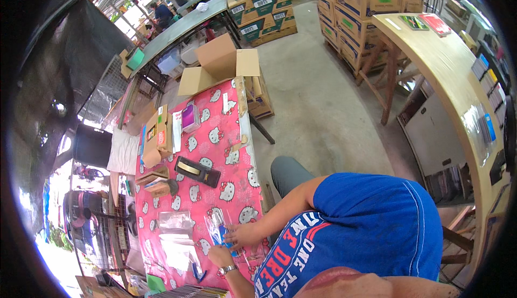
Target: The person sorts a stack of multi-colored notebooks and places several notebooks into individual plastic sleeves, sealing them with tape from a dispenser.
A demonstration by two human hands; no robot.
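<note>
A clear plastic packet with something blue in it (pixel 217 232) lies on the pink, cat-patterned tablecloth in front of me. My right hand (pixel 245 235) reaches over its near side, fingers on the plastic. Curled in close beside it is my left hand (pixel 219 256), a watch (pixel 227 269) on its wrist; its fingers are closed at the packet's lower edge, and their tips are partly hidden. Just left of the hands is a stack of clear plastic bags (pixel 176 232). A small blue strip (pixel 199 272) lies by the bags.
A black tape dispenser (pixel 197 171) stands farther along the table (pixel 229 182). Near it are a small carton (pixel 158 136) and purple packs (pixel 189 118). An open cardboard box (pixel 218 64) sits at the table's far end. Stacked cartons (pixel 371 7) and a wooden table (pixel 458 77) stand right.
</note>
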